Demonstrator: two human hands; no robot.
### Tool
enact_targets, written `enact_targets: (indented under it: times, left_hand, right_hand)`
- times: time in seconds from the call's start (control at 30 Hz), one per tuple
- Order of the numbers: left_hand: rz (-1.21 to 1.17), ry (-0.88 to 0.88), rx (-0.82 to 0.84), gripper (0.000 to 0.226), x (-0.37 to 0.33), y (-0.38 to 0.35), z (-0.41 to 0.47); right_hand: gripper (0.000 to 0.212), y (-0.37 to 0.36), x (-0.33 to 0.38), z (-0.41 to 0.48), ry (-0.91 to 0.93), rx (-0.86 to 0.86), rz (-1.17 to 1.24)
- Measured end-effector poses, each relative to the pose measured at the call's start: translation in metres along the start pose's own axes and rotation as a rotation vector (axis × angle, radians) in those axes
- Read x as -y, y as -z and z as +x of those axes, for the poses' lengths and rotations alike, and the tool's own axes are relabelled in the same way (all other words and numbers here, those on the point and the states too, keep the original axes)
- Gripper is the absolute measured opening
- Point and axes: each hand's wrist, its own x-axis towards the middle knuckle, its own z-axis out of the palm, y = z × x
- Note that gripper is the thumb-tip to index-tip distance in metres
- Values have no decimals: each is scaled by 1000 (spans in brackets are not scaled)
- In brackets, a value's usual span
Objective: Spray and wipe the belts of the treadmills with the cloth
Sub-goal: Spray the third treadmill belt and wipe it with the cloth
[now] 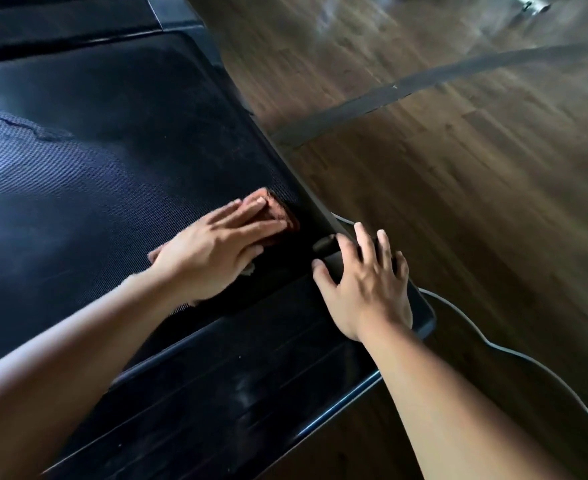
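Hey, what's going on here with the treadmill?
A person is cleaning the treadmill belt. The left hand presses a rust-coloured cloth flat on the belt near its right edge, by the near corner. The right hand rests, fingers spread, on that corner of the frame. No spray bottle is in view.

Your left hand [212, 251] lies flat on the cloth [280, 212], which sits on the belt [95, 150] at its right edge, just beside the rail [306, 188]. Your right hand [365, 285] rests on the treadmill's near right corner. A cable [528, 362] lies on the floor [458, 168], right of that corner.
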Motion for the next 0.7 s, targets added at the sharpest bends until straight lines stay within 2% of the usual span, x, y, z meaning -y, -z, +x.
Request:
enact_targets:
  times: [0.17,0.27,0.33,0.47,0.6,0.7]
  left_hand:
    - [-48,265,-113,50,58,7,76]
    - [-53,378,-80,49,71,3,123]
    - [-64,304,-87,44,56,0,139]
    - [-79,18,-58,37,-1,-11,126]
    - [-146,-34,-10,42,-39,-15,72]
    - [-162,-59,1,46,-40,-10,18]
  right_hand:
    - [78,2,0,0,7,10,1]
    - [74,2,-1,0,-1,34,38]
    - [73,2,-1,0,-10,57,44]
    - [73,4,-1,2,-7,62,45]
    - [73,6,0,2,-11,53,39]
    - [73,5,0,2,-11,59,16]
